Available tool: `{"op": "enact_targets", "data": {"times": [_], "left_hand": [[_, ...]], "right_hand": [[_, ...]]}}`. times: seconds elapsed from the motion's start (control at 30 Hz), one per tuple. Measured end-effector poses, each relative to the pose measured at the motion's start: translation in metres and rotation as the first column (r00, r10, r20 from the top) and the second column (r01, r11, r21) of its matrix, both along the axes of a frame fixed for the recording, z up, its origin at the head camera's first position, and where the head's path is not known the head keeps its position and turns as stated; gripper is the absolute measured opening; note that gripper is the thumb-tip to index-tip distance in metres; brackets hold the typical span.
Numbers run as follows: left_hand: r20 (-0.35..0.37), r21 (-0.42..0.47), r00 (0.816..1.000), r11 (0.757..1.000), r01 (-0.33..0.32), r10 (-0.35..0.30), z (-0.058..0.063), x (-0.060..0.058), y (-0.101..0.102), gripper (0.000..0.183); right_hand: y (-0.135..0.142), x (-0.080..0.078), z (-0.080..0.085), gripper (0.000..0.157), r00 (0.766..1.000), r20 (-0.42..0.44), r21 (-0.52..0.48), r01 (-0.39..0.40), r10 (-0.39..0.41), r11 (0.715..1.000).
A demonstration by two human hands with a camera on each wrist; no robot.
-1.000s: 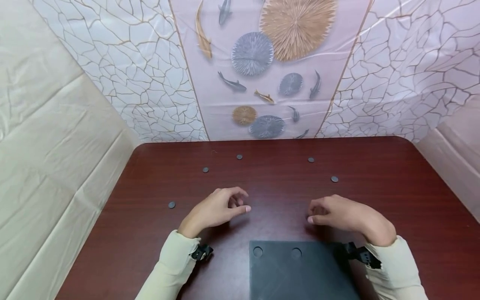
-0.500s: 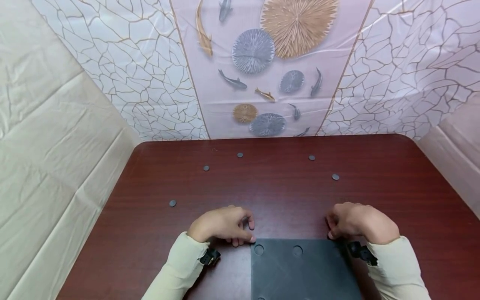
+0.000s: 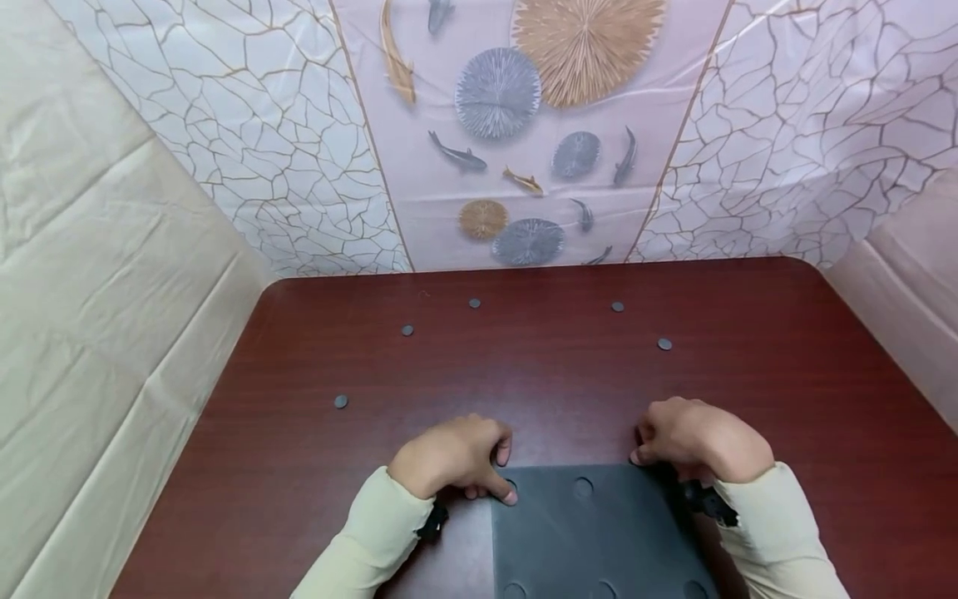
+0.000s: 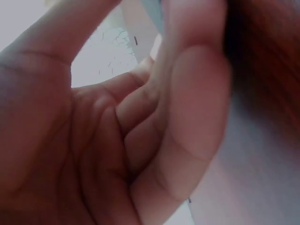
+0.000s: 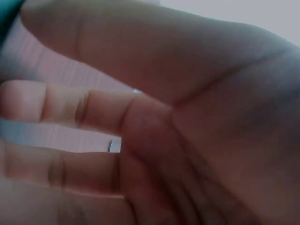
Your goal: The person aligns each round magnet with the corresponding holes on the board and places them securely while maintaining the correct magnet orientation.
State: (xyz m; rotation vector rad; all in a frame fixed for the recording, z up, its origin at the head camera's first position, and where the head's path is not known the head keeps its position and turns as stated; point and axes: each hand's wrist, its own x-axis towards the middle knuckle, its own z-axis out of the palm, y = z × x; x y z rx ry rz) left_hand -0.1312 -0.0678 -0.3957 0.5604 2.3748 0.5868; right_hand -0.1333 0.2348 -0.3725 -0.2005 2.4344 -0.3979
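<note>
A dark grey flat board (image 3: 584,532) with round shallow recesses lies at the near side of the table. At its far left corner my left hand (image 3: 458,456) grips it, the thumb laid over the top next to a recess. My right hand (image 3: 699,434) holds the far right corner, its thumb tip at the far edge and its other fingers bent down beyond. In the left wrist view, the left fingers (image 4: 197,103) curl in close-up. The right wrist view shows the right thumb (image 5: 108,42) reaching to a dark teal edge, with the fingers apart below it.
Several small grey discs lie scattered on the brown table (image 3: 539,374): one disc (image 3: 340,402) at left, others farther back, including a disc (image 3: 664,344) at right. A patterned cloth (image 3: 524,150) hangs behind the table, with pale cloth (image 3: 127,358) at left.
Both hands have come back toward me from above the table to the board's far corners. The left thumb has moved onto the board's top, and the right hand has shifted slightly left.
</note>
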Motion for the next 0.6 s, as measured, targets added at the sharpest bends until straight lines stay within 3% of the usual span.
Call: {"op": "enact_targets", "data": {"times": [0.27,0.47,0.6], "left_hand": [[0.005,-0.069,0.998,0.996,-0.055,0.056,0.005,-0.006,-0.013,0.037],[-0.015,-0.040,0.997,0.996,-0.074,0.074,0.005,-0.018,-0.023,0.035],[0.001,-0.041,0.993,0.993,-0.114,0.114,0.003,-0.023,-0.037,0.035]], "right_hand": [[-0.010,-0.005,-0.004,0.027,0.994,0.004,-0.133,-0.105,0.106,0.986],[-0.008,-0.012,-0.007,0.025,0.998,0.010,-0.214,-0.066,0.070,0.975],[-0.012,-0.017,-0.015,0.017,0.997,0.005,-0.332,-0.070,0.076,0.941]]}}
